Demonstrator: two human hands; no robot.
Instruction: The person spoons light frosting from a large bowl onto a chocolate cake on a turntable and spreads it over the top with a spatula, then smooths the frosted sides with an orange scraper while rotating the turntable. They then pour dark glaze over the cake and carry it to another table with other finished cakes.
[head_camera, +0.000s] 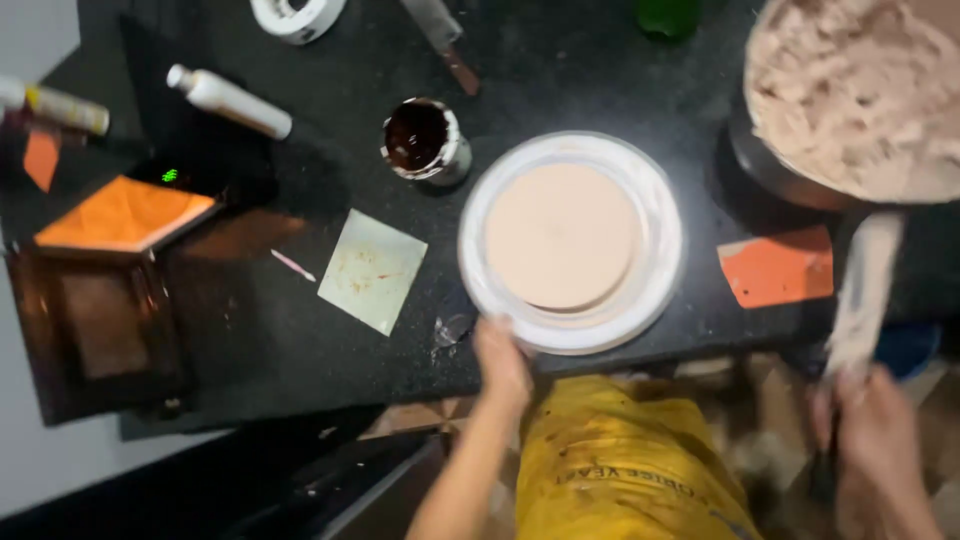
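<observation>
1. Head view, surfaces: you look down on a black, speckled table (560, 70), dusted with pale powder. Near the middle sits a round white turntable (571, 242), smooth-rimmed, carrying a flat, pale beige disc (560, 248) with a matte face.
2. At the far right stands a bowl (858, 95) heaped with rough, fluffy beige cream.
3. Left of the turntable lies a square, pale green paper (373, 270) with reddish smears; beyond it stands a small round jar (425, 140) of dark, glossy brown paste. A white tube-like bottle (228, 101) lies at the far left, and a flat orange card (778, 268) lies right of the turntable.
4. Left grip: your left hand (500, 362) rests its fingers on the near rim of the turntable, loosely curled, not wrapped around anything.
5. Right grip: your right hand (875, 440), at the near right off the table edge, is closed around the handle of a long spatula (862, 292); its cream-coated blade points up toward the bowl.
</observation>
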